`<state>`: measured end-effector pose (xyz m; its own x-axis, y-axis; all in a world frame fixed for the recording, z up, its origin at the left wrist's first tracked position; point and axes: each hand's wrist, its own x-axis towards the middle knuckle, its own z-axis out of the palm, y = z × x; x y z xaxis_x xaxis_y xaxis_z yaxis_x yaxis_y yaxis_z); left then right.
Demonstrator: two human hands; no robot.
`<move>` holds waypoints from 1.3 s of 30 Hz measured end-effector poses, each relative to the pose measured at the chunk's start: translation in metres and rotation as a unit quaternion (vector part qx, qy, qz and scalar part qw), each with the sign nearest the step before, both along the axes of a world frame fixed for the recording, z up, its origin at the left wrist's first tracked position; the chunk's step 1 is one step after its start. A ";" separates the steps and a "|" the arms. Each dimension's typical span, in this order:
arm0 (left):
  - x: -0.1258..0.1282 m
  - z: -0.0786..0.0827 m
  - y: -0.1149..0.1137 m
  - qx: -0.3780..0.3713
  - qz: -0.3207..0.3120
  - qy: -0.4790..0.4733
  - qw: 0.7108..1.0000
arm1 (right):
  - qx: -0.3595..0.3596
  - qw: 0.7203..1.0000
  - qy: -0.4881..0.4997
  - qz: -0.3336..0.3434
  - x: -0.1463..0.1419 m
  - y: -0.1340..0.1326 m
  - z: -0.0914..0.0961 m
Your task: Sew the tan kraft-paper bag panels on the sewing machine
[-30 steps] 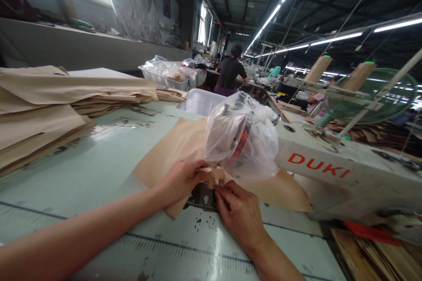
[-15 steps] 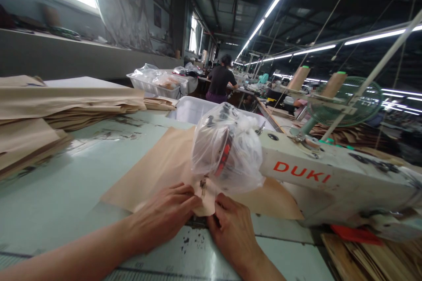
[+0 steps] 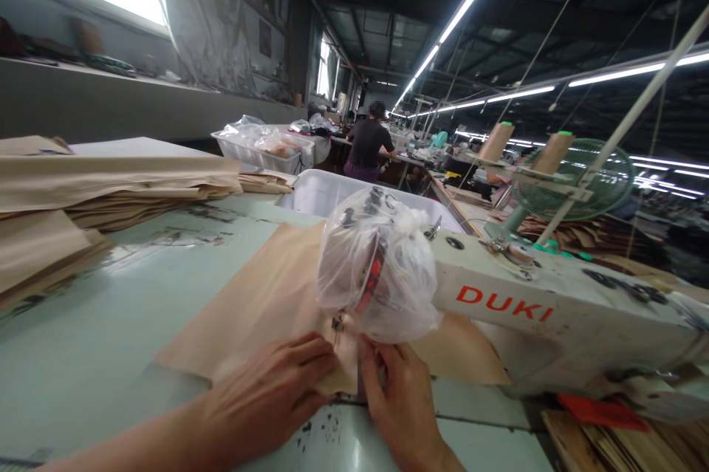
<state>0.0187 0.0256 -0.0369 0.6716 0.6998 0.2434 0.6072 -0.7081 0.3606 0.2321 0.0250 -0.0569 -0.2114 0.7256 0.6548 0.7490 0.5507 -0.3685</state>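
A tan fabric piece [image 3: 260,302] lies on the pale green sewing table [image 3: 111,324], running under the head of a white DUKI sewing machine [image 3: 543,309]. The machine's head is wrapped in a clear plastic bag [image 3: 379,269]. My left hand [image 3: 266,398] lies flat on the near edge of the fabric, fingers stretched toward the needle. My right hand [image 3: 402,398] sits just right of the needle with its fingers curled, pinching the fabric edge under the bag. The needle area is mostly hidden by the bag.
Stacks of tan fabric pieces [image 3: 105,180] pile up at the left. A white plastic bin [image 3: 332,195] stands behind the machine, another bin with bagged goods [image 3: 260,143] farther back. A person in a dark shirt [image 3: 368,143] sits at a distant table. A green fan [image 3: 576,180] stands at the right.
The fabric has slid toward me and to the left under the machine. Both hands came back with it, the left flattening out on the cloth.
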 end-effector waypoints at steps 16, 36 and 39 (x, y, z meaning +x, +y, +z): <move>-0.010 0.019 -0.002 -0.048 -0.006 0.005 0.999 | 0.002 0.992 -0.098 0.083 -0.002 0.013 -0.017; -0.007 0.004 0.008 -0.053 0.032 0.059 0.996 | -0.147 0.985 -0.050 0.071 0.006 0.017 -0.010; -0.006 0.002 0.010 -0.044 0.029 0.050 0.997 | -0.140 0.986 -0.058 0.069 0.003 0.018 -0.010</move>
